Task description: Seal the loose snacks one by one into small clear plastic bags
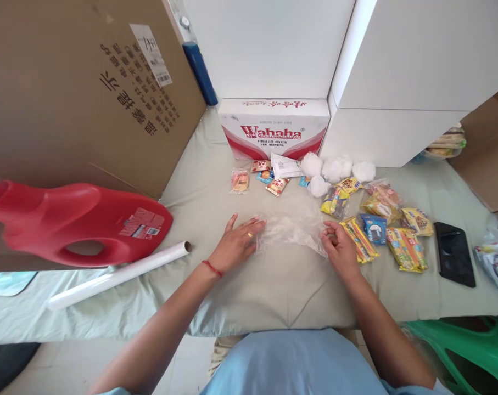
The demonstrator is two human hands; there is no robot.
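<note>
Brown carton [59, 93], upper left, is filling that corner of the frame; red jug [88, 195], below it, is pointing its neck at the left edge, and white tube [121, 277] is lying slantwise beside it, all three seemingly placed aside to leave the middle of the cloth [252, 299] for handwork. Left hand [234, 241], centre, is resting palm down with fingers extended and thumb apart, the fingertips touching the left edge of a clear plastic bag [290, 227], probably to hold the thin film flat. Wahaha box [275, 131], upper centre, is standing against white panels [269, 49], which are perhaps backing it up; a biscuit packet [240, 181] and a white sachet [285, 166] are lying before it, within easy reach. The bag itself is lying at the centre, between the two hands. White balls [337, 169] are clustering just above its right end. Right hand [340, 247], right of centre, is resting with curled fingers at the bag's right edge, likely steadying it; whether it is pinching the film, one cannot tell. Blue packet [374, 229] and striped packet [406, 249] are lying farther right, apparently grouped for handiness; black phone [454, 253], right, is lying beyond them, seemingly out of the way.
</note>
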